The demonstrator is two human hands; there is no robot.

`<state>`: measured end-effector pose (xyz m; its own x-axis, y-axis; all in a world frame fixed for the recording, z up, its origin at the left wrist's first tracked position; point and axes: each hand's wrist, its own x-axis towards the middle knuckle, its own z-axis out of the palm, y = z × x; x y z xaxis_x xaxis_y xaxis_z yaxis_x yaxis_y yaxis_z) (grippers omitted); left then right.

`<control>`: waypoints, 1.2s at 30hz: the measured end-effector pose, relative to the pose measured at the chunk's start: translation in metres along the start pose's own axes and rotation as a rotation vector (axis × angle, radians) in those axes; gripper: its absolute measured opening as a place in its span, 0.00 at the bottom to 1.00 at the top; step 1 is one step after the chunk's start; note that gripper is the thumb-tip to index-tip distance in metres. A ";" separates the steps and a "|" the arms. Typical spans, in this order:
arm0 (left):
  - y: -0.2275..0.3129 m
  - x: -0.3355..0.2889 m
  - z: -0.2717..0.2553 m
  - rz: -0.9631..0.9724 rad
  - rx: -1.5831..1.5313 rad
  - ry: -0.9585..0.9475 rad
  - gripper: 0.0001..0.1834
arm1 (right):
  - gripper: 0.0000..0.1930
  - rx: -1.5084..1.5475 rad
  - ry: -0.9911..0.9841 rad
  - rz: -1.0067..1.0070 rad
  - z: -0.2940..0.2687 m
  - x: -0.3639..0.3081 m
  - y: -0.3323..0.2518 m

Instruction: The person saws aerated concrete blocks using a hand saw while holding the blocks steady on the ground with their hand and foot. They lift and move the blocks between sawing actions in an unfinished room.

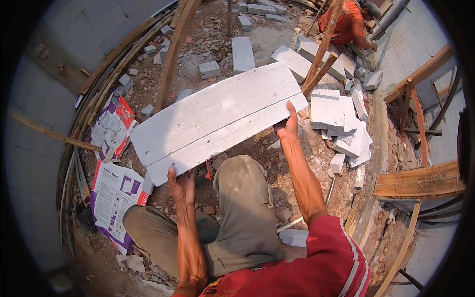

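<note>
A long white lightweight concrete block (217,119) is held up in front of my knees, its right end tilted away from me. Along its broad face runs a straight scored line near the long edge closest to me. My left hand (182,187) grips the near left part of that edge, thumb on top and fingers underneath. At the right end my right hand (288,123) holds the block the same way, its fingers mostly hidden below. Under the block, beside my left hand, a small red-orange piece (208,172) shows; its kind is unclear.
Stacked block pieces (329,111) lie to the right. Wooden props (170,59) slant up around me. Printed bags (116,198) and a handsaw (81,178) lie left. Rubble covers the ground. A co-worker in orange (341,22) bends by the far right wall.
</note>
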<state>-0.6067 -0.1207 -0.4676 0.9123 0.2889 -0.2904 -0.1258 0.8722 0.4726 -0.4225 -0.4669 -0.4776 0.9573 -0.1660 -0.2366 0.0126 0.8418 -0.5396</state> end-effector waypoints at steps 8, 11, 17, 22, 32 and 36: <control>-0.117 0.014 0.018 -0.473 -0.308 0.069 0.45 | 0.28 -0.329 0.051 -0.396 0.094 -0.011 -0.143; -0.157 0.028 0.025 -0.641 -0.413 0.075 0.52 | 0.32 -0.390 0.037 -0.546 0.132 -0.018 -0.157; -0.238 0.049 0.063 -0.659 -0.497 0.166 0.50 | 0.38 -0.638 -0.067 -0.754 0.180 -0.039 -0.141; -0.258 0.071 0.045 -0.834 -0.381 0.226 0.51 | 0.41 -0.715 -0.314 -0.689 0.179 -0.023 -0.118; -0.127 0.082 -0.100 -0.313 2.148 -0.292 0.33 | 0.42 -0.751 -0.384 -0.489 0.137 0.031 -0.140; -0.076 0.058 -0.113 -0.162 2.594 -0.335 0.31 | 0.40 -0.777 -0.346 -0.446 0.132 0.050 -0.157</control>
<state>-0.5885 -0.1260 -0.6140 0.8919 0.0653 -0.4475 0.1160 -0.9894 0.0869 -0.3380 -0.5395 -0.2977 0.9445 -0.1227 0.3047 0.3205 0.1413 -0.9366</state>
